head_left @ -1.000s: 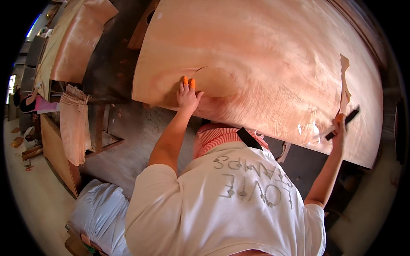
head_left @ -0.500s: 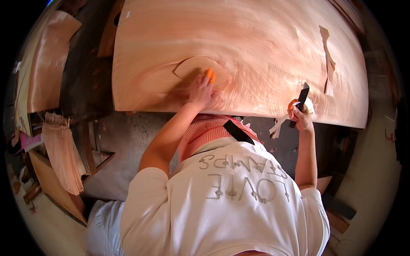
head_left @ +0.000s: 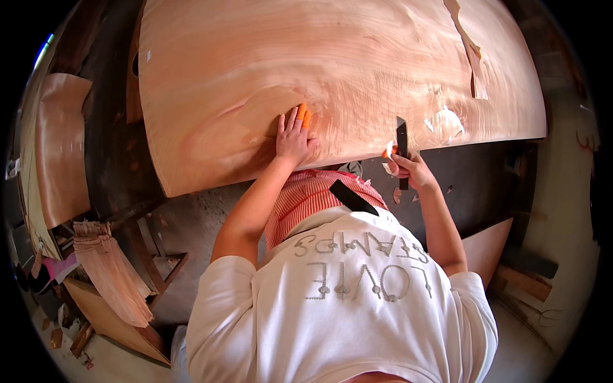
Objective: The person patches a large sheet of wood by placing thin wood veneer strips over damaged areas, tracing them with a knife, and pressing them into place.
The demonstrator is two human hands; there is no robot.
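Note:
A large sheet of pale, pinkish wood veneer [head_left: 357,70] lies in front of me, its near edge by my waist. My left hand [head_left: 295,143] rests flat on it near that edge, fingers stretched out, with orange covers on two fingers. Beside that hand, an oval figure shows in the veneer's grain. My right hand [head_left: 414,171], at the near edge, is closed round a flat black knife [head_left: 401,137] whose tip points away from me. An orange cover and a small pale scrap [head_left: 390,150] show at its fingers.
Thin pale scraps [head_left: 447,122] lie on the sheet to the right, and a long narrow veneer offcut [head_left: 471,54] lies farther back. A bundle of veneer strips [head_left: 112,274] hangs at the left, near a curved veneer piece [head_left: 64,150]. Boards [head_left: 527,281] stand at the lower right.
My right hand has moved left with the knife, and pale scraps now lie on the veneer where it was. The dark-edged outline beside my left hand no longer shows. The view has turned.

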